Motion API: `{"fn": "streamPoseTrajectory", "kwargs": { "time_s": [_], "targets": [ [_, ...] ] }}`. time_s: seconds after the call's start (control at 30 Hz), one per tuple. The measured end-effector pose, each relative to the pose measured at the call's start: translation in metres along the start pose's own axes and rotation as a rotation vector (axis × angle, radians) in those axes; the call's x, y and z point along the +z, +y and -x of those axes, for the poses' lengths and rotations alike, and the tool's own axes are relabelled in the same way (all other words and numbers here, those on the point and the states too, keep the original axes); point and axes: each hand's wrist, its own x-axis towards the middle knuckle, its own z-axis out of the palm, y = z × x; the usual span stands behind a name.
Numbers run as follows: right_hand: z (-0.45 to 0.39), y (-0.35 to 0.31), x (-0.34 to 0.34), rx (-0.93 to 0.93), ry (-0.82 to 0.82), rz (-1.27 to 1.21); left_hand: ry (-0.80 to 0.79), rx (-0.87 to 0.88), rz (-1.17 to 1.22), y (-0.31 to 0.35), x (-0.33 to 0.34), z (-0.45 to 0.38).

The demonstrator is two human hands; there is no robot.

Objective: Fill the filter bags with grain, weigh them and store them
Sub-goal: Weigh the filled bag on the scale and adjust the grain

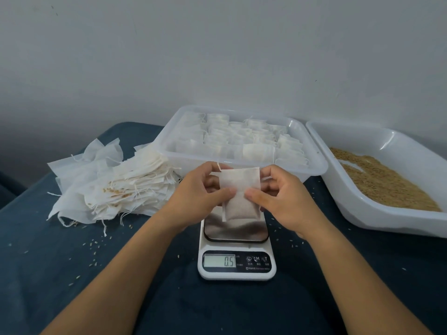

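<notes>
Both hands hold one filled bag (240,193) upright just above the scale (236,247), near the middle of the tabletop (72,274). The left hand (197,189) pinches its left edge, thumb in front and fingers behind; the right hand (278,192) pinches the right edge the same way. Grain fills the bag's lower half, and the empty top stands flat with its string at the upper left corner.

The step in hand looks like closing the bag. To do it well, keep the bag upright so the grain stays low, then draw the string or fold the top over evenly before laying it in the tray of filled bags (312,165) toward the far edge.

The tabletop is covered in dark blue cloth strewn with loose grains. A heap of empty bags (116,184) lies toward the left edge; a white tub of grain (377,213) sits at the right edge. A plain grey wall stands behind.
</notes>
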Motion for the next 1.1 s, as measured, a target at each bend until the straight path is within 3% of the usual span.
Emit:
{"fn": "streamPoseTrajectory", "kwargs": {
  "time_s": [0.17,0.47,0.57,0.73,0.87,1.1],
  "targets": [
    [0.001,0.003,0.0,0.04,-0.104,0.1,0.001,0.072,-0.254,-0.005,-0.01,-0.001],
    [-0.001,0.01,0.005,0.027,-0.044,0.401,0.017,0.126,-0.52,-0.008,-0.011,0.0],
    [-0.005,0.015,-0.005,0.095,-0.031,0.342,0.059,0.123,-0.554,-0.008,-0.013,0.0],
    [-0.01,0.03,-0.018,0.187,0.083,0.216,0.189,0.037,-0.491,-0.012,-0.018,-0.004],
    [-0.013,0.046,-0.017,0.251,0.138,0.261,0.391,-0.156,-0.433,-0.027,-0.019,-0.011],
    [-0.018,0.07,-0.014,0.314,0.115,0.269,0.437,-0.279,-0.424,-0.053,-0.017,-0.019]
  ]
}}
